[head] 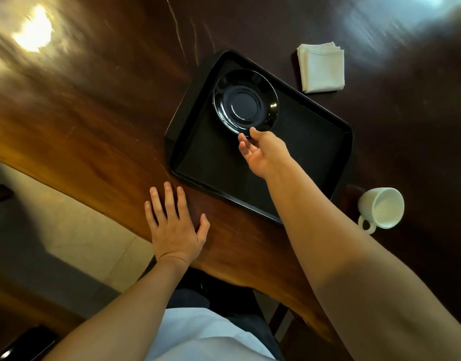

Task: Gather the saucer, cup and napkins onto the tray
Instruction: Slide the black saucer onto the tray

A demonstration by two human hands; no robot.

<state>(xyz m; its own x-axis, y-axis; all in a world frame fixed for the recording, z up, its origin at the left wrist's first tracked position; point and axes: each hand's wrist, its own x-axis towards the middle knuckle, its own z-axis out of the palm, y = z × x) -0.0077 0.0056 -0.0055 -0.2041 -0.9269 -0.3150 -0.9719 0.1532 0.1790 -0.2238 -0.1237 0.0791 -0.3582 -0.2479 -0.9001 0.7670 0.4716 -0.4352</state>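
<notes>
Right hand (260, 149) pinching the near rim of the saucer (246, 100), which sits in the far part of the tray (315, 162); whether it has fully touched down is unclear. Lower it flat, then let go. Left hand (176, 225) spread on the surface (94, 126). Cup (380, 209) and napkins (321, 67) lie beside the tray.

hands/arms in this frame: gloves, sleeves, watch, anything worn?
Both are bare. The left hand and right hand wear no gloves and no rings that show. Both forearms are uncovered along their whole visible length: no sleeve cuffs, no watch, no wristbands, no markings. The only clothing in view is a pale blue-white garment on the torso and dark fabric just above it.
</notes>
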